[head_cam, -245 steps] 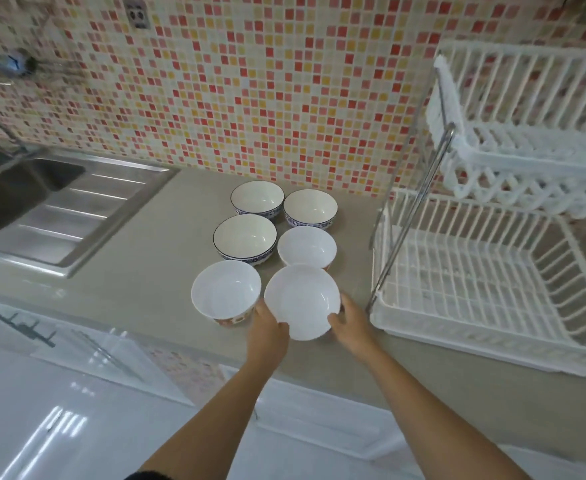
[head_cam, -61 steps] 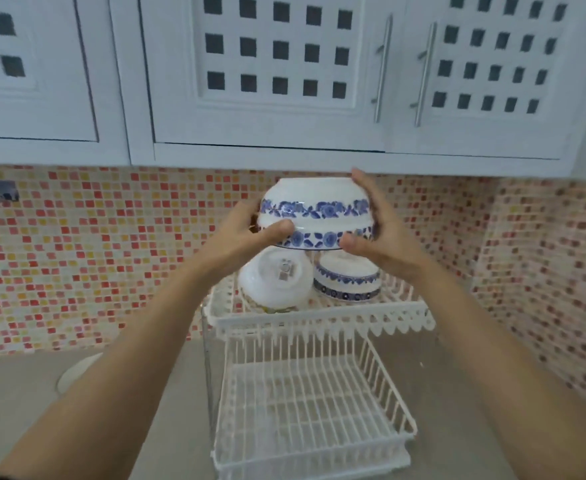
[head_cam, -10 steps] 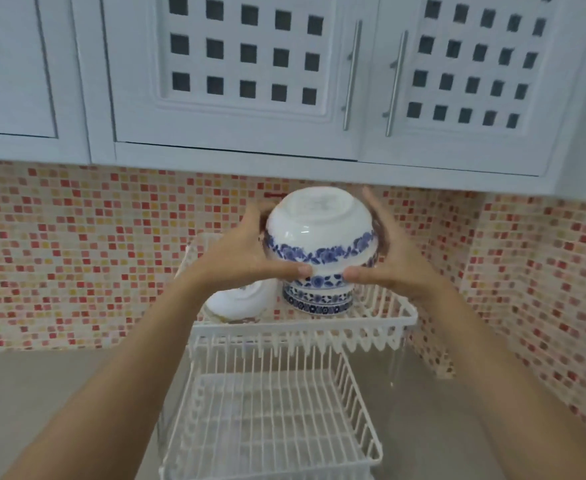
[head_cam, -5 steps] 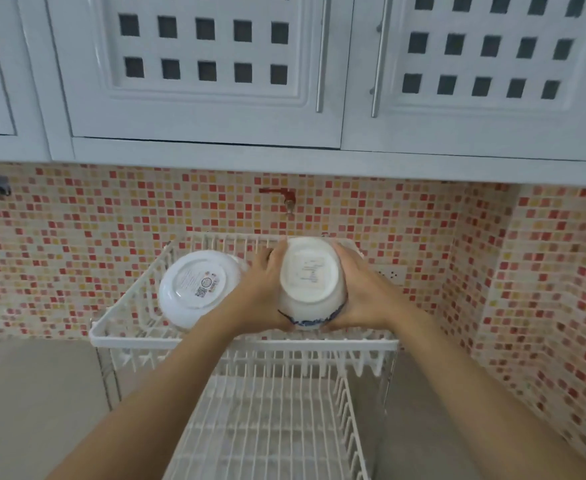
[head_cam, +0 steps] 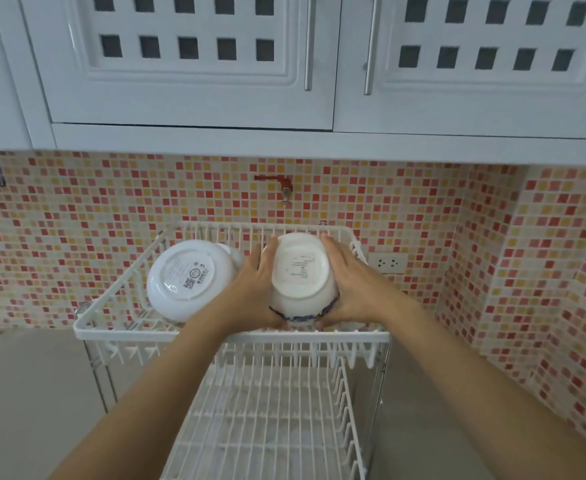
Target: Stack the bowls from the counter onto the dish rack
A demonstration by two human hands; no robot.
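A white two-tier dish rack (head_cam: 229, 336) stands against the mosaic wall. On the right of its upper tier an upside-down blue-patterned bowl (head_cam: 300, 275) sits on top of other blue-patterned bowls, which it mostly hides. My left hand (head_cam: 255, 289) holds its left side and my right hand (head_cam: 352, 284) holds its right side. To the left on the same tier a stack of upside-down white bowls (head_cam: 189, 277) leans toward me, its base with a printed label facing up.
The rack's lower tier (head_cam: 271, 420) holds nothing visible. White wall cabinets (head_cam: 194, 60) hang above. A red tap (head_cam: 277, 183) and a wall socket (head_cam: 388, 262) sit on the tiled wall. Grey counter (head_cam: 32, 393) lies to the left.
Over the last second both hands lowered the blue-patterned bowl onto the stack on the upper tier. My view tilted down so the bowl's base now faces me.
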